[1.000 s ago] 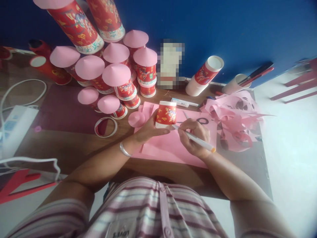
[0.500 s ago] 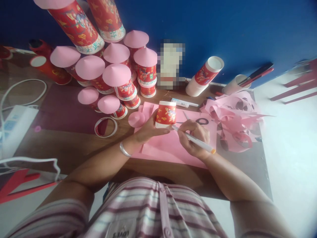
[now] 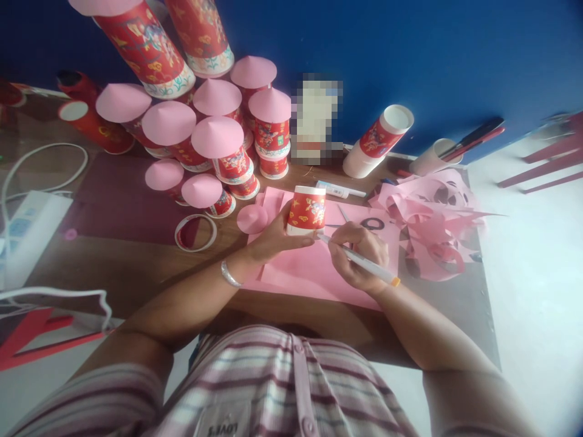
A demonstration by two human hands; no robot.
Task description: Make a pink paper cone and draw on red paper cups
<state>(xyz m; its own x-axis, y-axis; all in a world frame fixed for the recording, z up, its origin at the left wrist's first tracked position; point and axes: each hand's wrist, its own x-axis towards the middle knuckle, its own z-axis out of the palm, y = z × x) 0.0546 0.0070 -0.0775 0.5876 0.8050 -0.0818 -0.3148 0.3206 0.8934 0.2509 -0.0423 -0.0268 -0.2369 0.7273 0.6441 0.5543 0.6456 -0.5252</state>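
My left hand (image 3: 271, 240) grips a short paper tube (image 3: 308, 209) wrapped in red patterned paper, with white bands at its top and bottom. Between the fingers of my right hand (image 3: 362, 255) is a white marker (image 3: 368, 265) with an orange end, its tip at the tube's lower white band. Whether the tip touches the band I cannot tell. Pink paper sheets (image 3: 300, 276) lie under both hands. Beyond my right hand rest black-handled scissors (image 3: 374, 224), and a small pink paper cone (image 3: 252, 218) sits beside my left hand.
Several red tubes with pink cone tops (image 3: 217, 138) crowd the left back. A paper ring (image 3: 195, 233) lies in front of them. To the right are pink paper scraps (image 3: 437, 212), a tilted tube (image 3: 378, 141) and a pen cup (image 3: 435, 156). A power strip (image 3: 34, 227) is far left.
Both hands hold nearly the same pose, with the tube and marker in them. The whole scene has shifted very slightly to the right in view.
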